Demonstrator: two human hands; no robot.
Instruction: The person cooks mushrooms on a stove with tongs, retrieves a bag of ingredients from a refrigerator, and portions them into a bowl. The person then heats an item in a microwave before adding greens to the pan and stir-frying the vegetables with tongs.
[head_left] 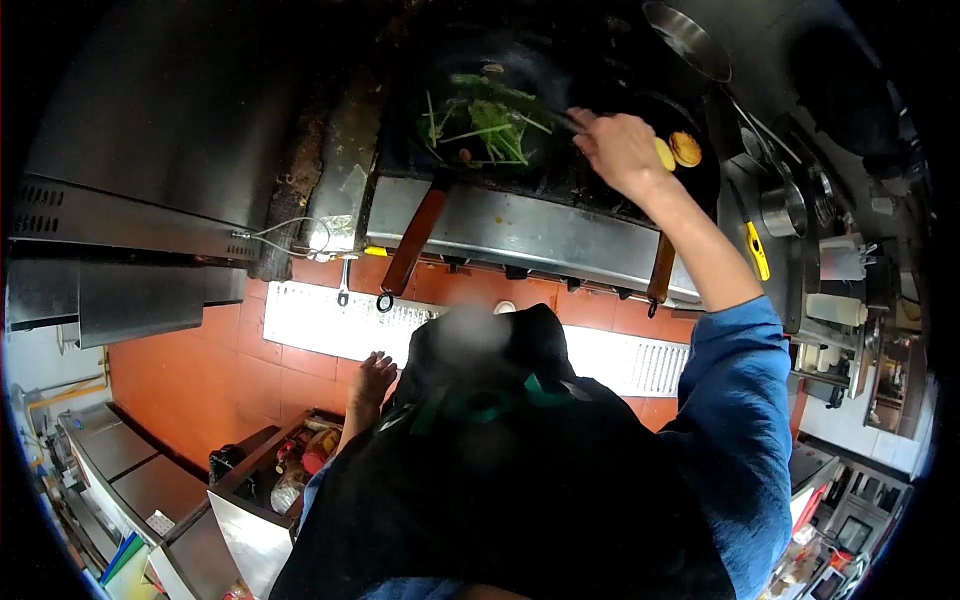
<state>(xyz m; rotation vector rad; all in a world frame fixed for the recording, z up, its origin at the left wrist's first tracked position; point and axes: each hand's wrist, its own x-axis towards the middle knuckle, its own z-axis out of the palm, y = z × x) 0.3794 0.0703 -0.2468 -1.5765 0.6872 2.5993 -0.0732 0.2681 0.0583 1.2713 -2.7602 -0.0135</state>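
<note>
My right hand [625, 155] reaches over the stove, its fingers closed round a dark, long utensil [560, 118] whose far end lies among the greens; its kind is too dark to make out. Leafy greens with long pale stems [495, 130] are heaped in a dark pan with a wooden handle [413, 240]. Close beside my right wrist, two yellow-brown round pieces of food [685, 149] sit in a second dark pan, whose wooden handle [661, 270] points toward me. My left hand [372, 382] hangs low by my side with its fingers apart, holding nothing.
The steel stove front [520, 222] runs below the pans. To the right are a steel pan [690, 40], a small pot [783, 212] and a yellow-handled tool [757, 250]. A whisk-like wire loop [290, 235] juts out at left. An open drawer [270, 470] stands behind my left hand.
</note>
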